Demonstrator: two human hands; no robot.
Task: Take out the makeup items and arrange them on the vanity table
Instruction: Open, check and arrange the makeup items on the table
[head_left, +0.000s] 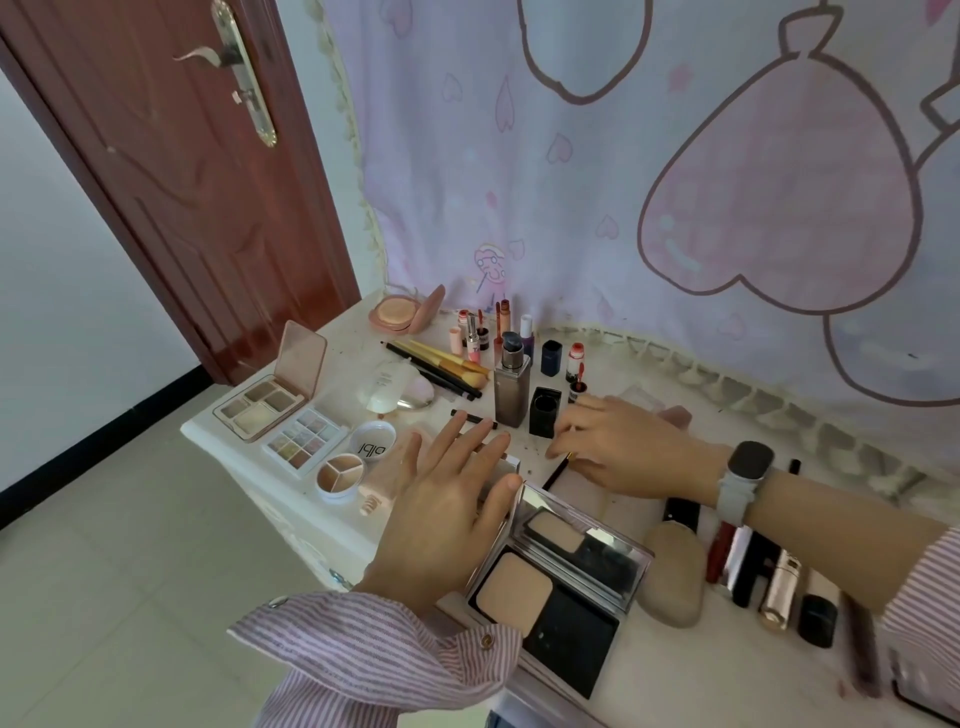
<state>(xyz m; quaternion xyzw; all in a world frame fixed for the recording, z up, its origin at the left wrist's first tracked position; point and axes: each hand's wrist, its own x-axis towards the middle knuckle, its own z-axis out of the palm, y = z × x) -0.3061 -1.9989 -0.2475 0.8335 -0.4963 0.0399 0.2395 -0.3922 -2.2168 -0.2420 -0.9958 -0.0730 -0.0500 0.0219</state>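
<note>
Many makeup items lie spread over the white vanity table (291, 499). My left hand (441, 509) hovers flat, fingers straight, over a small white box, its thumb touching the raised lid of an open powder compact (561, 582). My right hand (618, 447), with a watch on the wrist, pinches a thin dark brush (557, 472) against the tabletop near a black open cap (544, 410). A tall brown pump bottle (511, 384) stands just beyond both hands.
Open eyeshadow palettes (270, 400) and a round concealer pot (340, 475) sit at the left. Brushes (441, 364) and lip tubes (472, 332) line the back. Lipsticks (779, 582) and a beige puff (672, 571) lie at the right. A brown door (171, 182) stands left.
</note>
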